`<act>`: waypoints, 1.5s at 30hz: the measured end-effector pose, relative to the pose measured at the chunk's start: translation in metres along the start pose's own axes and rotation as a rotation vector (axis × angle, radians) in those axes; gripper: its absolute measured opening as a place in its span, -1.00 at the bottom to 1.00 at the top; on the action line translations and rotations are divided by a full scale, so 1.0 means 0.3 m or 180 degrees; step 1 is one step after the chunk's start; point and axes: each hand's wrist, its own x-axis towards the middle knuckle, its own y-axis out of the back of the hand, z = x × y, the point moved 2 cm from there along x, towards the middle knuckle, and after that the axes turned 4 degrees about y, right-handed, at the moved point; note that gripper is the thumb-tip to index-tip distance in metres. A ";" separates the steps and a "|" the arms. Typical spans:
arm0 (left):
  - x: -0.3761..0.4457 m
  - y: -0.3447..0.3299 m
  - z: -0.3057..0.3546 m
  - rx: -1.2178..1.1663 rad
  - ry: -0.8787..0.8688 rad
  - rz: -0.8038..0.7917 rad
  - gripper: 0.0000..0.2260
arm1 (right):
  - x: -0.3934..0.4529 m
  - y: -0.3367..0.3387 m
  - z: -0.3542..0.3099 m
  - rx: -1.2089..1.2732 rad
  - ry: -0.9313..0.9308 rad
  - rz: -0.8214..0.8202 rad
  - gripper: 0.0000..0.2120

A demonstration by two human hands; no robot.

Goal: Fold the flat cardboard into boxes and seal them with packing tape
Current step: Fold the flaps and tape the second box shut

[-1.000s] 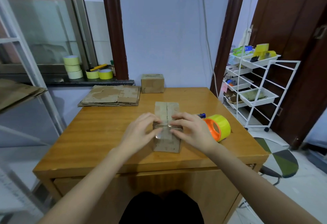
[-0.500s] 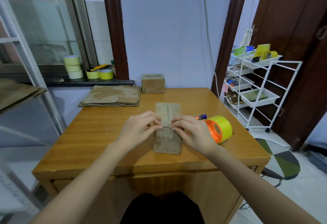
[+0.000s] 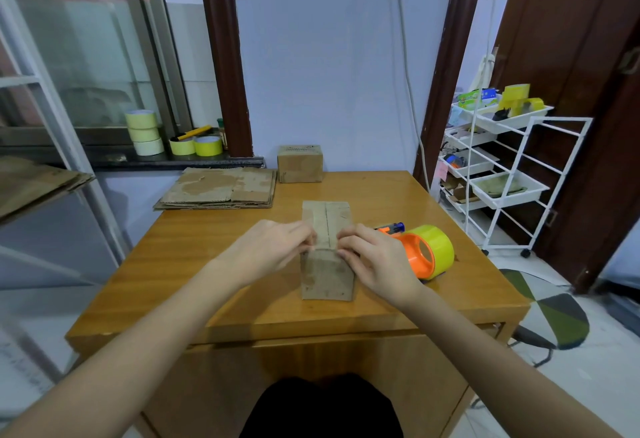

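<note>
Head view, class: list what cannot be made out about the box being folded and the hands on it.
- Box near top edge: covered by left hand and right hand.
- Tape on the seam: too faint to tell.
- Fingertips: curled, blurred.
- Pen: partly behind the right hand.

Taking the wooden table (image 3: 214, 264) as landmark: two cardboard boxes stand on it, one mid-table (image 3: 327, 275) between two hands, left (image 3: 268, 250) and right (image 3: 377, 261), and one finished box (image 3: 300, 164) at its far edge. One stack of flat cardboard (image 3: 221, 188) lies on its far left. One tape dispenser (image 3: 427, 252) and one pen (image 3: 391, 229) sit right. Five tape rolls (image 3: 142, 133) line the sill beyond.
</note>
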 end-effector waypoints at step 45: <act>-0.152 -0.095 0.033 -0.0333 0.0173 -0.0062 -0.71 | -0.015 -0.006 0.004 0.1280 -0.1368 -0.0052 -0.83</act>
